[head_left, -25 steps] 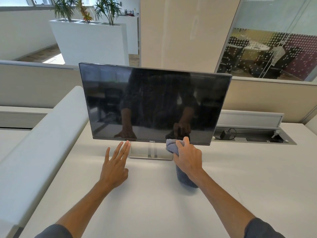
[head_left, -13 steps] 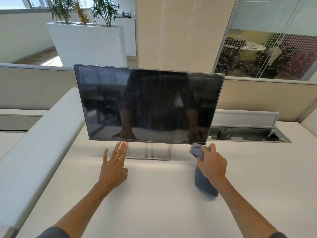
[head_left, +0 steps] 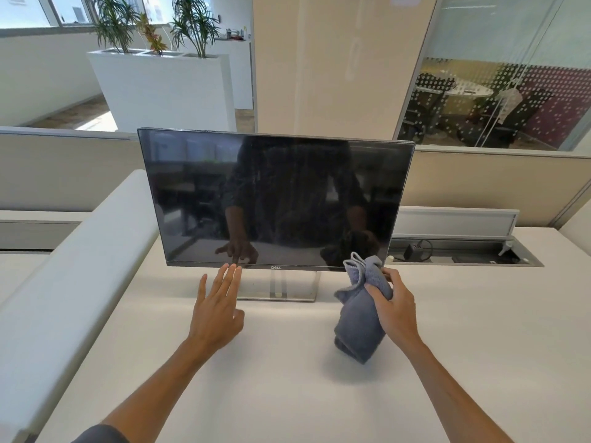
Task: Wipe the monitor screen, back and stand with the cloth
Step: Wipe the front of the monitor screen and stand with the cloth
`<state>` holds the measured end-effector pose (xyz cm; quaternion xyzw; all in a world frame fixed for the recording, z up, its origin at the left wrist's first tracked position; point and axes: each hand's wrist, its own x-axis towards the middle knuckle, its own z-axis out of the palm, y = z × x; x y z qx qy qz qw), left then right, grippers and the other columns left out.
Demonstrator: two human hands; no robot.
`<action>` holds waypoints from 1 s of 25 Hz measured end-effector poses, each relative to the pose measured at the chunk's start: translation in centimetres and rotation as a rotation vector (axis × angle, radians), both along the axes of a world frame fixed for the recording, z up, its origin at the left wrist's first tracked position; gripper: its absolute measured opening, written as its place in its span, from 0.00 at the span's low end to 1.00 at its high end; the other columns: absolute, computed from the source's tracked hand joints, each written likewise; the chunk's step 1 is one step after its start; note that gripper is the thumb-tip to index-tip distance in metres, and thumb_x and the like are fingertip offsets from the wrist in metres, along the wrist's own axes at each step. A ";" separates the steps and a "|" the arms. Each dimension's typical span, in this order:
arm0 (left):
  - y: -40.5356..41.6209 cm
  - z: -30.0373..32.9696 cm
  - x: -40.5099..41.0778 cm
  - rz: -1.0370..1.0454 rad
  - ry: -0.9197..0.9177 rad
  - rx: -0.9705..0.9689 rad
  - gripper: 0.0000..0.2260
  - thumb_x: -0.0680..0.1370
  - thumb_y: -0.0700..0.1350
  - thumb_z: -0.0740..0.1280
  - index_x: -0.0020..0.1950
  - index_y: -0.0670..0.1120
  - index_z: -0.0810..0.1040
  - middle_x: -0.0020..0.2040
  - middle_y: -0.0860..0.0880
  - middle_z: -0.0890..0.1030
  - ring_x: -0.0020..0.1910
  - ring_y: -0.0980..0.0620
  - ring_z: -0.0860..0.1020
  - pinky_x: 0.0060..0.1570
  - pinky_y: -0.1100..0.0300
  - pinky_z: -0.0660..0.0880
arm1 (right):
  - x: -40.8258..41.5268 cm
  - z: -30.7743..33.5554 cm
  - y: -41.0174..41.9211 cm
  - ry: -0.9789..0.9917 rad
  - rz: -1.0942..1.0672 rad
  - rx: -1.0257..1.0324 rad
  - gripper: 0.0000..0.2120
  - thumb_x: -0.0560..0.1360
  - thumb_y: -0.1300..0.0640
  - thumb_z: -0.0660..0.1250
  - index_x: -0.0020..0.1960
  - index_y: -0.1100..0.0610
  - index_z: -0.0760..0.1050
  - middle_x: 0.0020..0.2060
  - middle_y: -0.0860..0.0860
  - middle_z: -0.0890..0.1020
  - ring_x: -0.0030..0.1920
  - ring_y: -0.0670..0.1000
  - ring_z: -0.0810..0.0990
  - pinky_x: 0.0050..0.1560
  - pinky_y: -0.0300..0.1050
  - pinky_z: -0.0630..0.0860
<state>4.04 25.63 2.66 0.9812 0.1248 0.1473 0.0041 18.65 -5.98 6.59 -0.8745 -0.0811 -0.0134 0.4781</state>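
Sliding right along the bottom edge of the black flat monitor (head_left: 276,199), my right hand (head_left: 395,310) squeezes the bunched grey cloth (head_left: 361,318) at its lower right corner, my flat, empty left hand (head_left: 217,310) steadying it, so next I should wipe upward.

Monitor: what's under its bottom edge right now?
Under the monitor the silver stand rests on the white desk. The left hand lies open below the edge; the right hand grips the cloth near its right corner. The stand's back is hidden.
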 end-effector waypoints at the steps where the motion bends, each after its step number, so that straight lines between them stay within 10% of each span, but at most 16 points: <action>1: -0.1 0.6 0.3 -0.010 -0.032 0.000 0.36 0.69 0.45 0.71 0.75 0.43 0.63 0.75 0.43 0.66 0.75 0.43 0.61 0.72 0.38 0.56 | 0.1 0.6 0.6 0.003 0.008 0.077 0.23 0.76 0.48 0.66 0.68 0.53 0.68 0.61 0.52 0.77 0.61 0.56 0.77 0.58 0.48 0.75; 10: 0.5 11.6 3.3 -0.090 -0.435 0.029 0.24 0.73 0.45 0.63 0.69 0.41 0.72 0.70 0.43 0.72 0.71 0.43 0.68 0.71 0.42 0.62 | 3.3 13.3 5.5 -0.561 0.001 0.370 0.16 0.79 0.55 0.65 0.66 0.54 0.72 0.59 0.47 0.79 0.59 0.47 0.77 0.61 0.37 0.74; 18: 7.8 20.1 4.1 0.084 -0.531 0.148 0.28 0.75 0.50 0.59 0.73 0.41 0.64 0.75 0.42 0.63 0.74 0.43 0.61 0.71 0.45 0.58 | 8.0 23.1 11.5 -0.868 -0.056 -0.380 0.16 0.79 0.49 0.57 0.63 0.54 0.72 0.56 0.52 0.80 0.57 0.56 0.77 0.63 0.55 0.65; 25: 13.0 21.6 3.6 0.152 -0.370 0.161 0.33 0.76 0.57 0.53 0.78 0.43 0.55 0.78 0.44 0.57 0.77 0.44 0.54 0.74 0.42 0.46 | 5.3 23.5 21.5 -0.862 0.217 -0.484 0.15 0.80 0.49 0.55 0.58 0.54 0.76 0.53 0.51 0.82 0.55 0.53 0.77 0.62 0.54 0.67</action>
